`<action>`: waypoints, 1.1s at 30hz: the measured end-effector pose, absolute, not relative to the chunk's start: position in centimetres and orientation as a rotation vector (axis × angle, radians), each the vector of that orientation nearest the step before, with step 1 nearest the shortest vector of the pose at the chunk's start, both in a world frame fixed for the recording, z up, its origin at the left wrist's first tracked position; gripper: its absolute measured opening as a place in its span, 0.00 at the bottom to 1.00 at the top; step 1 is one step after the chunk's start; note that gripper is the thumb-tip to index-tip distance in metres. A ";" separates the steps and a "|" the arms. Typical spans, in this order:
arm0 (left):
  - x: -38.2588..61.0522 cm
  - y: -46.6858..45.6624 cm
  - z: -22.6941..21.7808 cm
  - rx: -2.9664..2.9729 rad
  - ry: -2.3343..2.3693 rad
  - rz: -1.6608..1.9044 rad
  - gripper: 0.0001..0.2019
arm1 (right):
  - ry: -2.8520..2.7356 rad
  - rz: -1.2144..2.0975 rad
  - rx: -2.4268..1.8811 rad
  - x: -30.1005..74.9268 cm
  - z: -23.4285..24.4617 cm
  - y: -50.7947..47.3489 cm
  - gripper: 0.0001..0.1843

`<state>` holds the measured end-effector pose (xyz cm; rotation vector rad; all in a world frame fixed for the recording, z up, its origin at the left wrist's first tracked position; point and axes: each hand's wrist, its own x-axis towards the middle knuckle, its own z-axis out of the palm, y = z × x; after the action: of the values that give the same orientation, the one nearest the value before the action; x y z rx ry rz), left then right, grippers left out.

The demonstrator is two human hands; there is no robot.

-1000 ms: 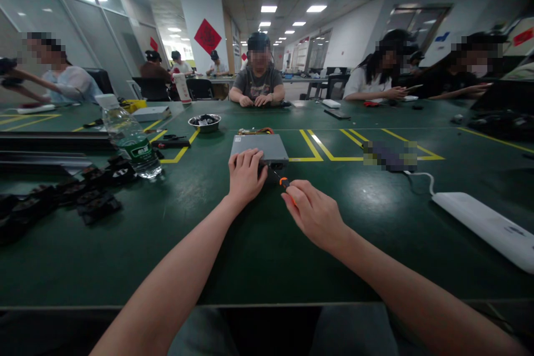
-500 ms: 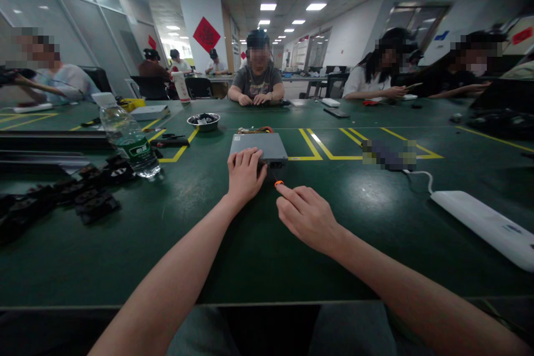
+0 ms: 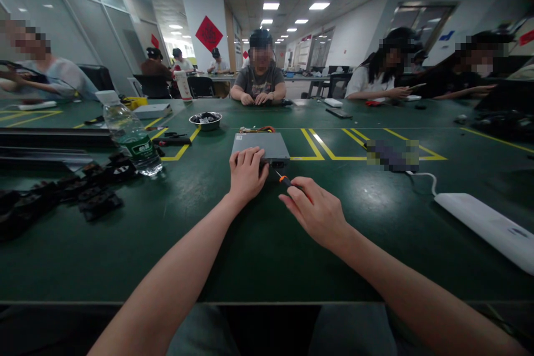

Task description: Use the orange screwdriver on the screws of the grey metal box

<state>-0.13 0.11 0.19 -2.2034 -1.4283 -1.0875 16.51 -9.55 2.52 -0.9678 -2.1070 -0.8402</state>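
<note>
Centre of frame: a flat box (image 3: 261, 147) lies on the table (image 3: 250, 258). The left hand (image 3: 246, 173) rests on the box's near edge. Just to its lower right, the right hand (image 3: 317, 214) holds a screwdriver (image 3: 285, 180), tip towards the box's near face. A water bottle (image 3: 131, 136) stands left of the box, with loose parts (image 3: 89, 194) to its lower left. A bowl (image 3: 204, 120) sits behind the box, upper left. A power strip (image 3: 488, 228) lies at far right.

On the green worktop (image 3: 250, 256), midway between its near and far edges, the left hand (image 3: 247, 173) lies flat on the near end of a grey box (image 3: 267, 144). The right hand (image 3: 317, 214) pinches a screwdriver (image 3: 285, 180), tip against the box's near face. A water bottle (image 3: 131, 136) stands toward the left edge, and a white power strip (image 3: 488, 228) lies toward the right edge.
</note>
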 end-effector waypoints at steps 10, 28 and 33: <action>-0.1 0.0 0.3 -2.198 -1.424 -1.086 0.16 | -2.288 -0.891 -0.735 16.0 2.2 -9.6 0.06; -0.2 0.0 0.4 -2.178 -1.431 -1.046 0.15 | -2.118 -0.884 -0.656 20.3 2.5 -9.4 0.10; -0.1 0.1 0.2 -2.167 -1.423 -1.056 0.15 | -2.140 -0.885 -0.666 20.2 2.2 -9.1 0.08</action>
<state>-0.11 0.09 0.24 -2.1666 -1.4228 -1.0565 20.25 -9.14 2.20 -0.6656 -2.1399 -0.8852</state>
